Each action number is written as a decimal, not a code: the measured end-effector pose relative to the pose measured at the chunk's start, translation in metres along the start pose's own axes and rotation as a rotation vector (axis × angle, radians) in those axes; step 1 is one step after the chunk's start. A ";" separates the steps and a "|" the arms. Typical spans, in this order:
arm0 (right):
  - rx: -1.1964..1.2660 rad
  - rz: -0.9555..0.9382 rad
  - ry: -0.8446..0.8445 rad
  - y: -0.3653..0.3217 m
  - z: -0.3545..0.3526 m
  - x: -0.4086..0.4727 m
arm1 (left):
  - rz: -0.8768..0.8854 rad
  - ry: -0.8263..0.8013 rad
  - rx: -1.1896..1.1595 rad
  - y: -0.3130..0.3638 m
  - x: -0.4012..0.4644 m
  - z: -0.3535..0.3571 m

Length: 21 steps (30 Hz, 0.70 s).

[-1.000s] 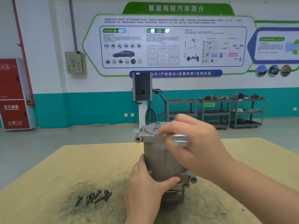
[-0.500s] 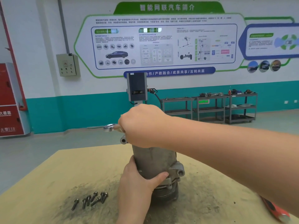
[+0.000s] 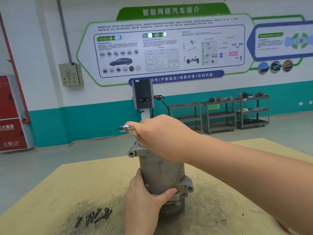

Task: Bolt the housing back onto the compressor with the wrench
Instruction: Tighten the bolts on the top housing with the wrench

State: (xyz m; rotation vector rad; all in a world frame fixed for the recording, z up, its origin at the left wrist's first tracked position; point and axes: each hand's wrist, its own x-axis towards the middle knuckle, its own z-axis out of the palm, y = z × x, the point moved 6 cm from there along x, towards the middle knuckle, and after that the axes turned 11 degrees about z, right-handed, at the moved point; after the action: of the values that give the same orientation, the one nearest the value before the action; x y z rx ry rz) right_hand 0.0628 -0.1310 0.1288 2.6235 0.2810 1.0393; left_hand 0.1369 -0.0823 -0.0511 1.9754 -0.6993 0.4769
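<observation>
The grey metal compressor (image 3: pixel 160 172) stands upright on the yellow-brown table (image 3: pixel 67 184), its housing on top mostly hidden behind my right hand. My left hand (image 3: pixel 144 199) grips the lower body of the compressor, thumb across its front. My right hand (image 3: pixel 159 133) is over the top of the housing and grips the shiny wrench (image 3: pixel 125 128), whose end sticks out to the left of my fist. The bolt under the wrench is hidden.
Several dark loose bolts (image 3: pixel 94 216) lie on the sooty patch of the table, left of the compressor. Beyond the table are a charging post (image 3: pixel 143 95), grey tool carts (image 3: pixel 220 114) along the wall and a red cabinet (image 3: pixel 11 114) at far left.
My right hand swung the wrench from the right side of the housing top round to the left, then barely moved. My left hand kept its hold on the compressor body.
</observation>
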 end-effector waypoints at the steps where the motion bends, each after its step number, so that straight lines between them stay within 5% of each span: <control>1: -0.011 -0.010 0.014 0.000 0.000 0.003 | -0.001 -0.002 0.001 0.000 0.001 0.000; 4: 0.016 -0.008 0.096 0.007 -0.010 -0.005 | -0.009 -0.020 -0.007 0.001 0.001 -0.002; 9: 0.093 -0.065 0.540 0.027 -0.058 -0.030 | -0.008 -0.031 -0.025 0.005 -0.001 -0.003; 12: 0.223 0.181 0.571 0.066 -0.061 -0.048 | 0.023 -0.030 -0.045 0.004 -0.003 -0.003; 17: 0.402 0.698 0.045 0.115 0.037 -0.155 | 0.046 -0.065 -0.017 0.005 0.000 -0.002; 21: 0.169 0.608 -0.558 0.112 0.123 -0.237 | 0.023 0.185 -0.201 0.021 -0.010 -0.018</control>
State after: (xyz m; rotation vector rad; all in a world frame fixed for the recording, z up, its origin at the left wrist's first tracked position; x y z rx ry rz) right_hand -0.0146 -0.3301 -0.0671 3.0917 -0.6091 0.3797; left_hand 0.1148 -0.0718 -0.0349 1.7126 -0.6276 0.5725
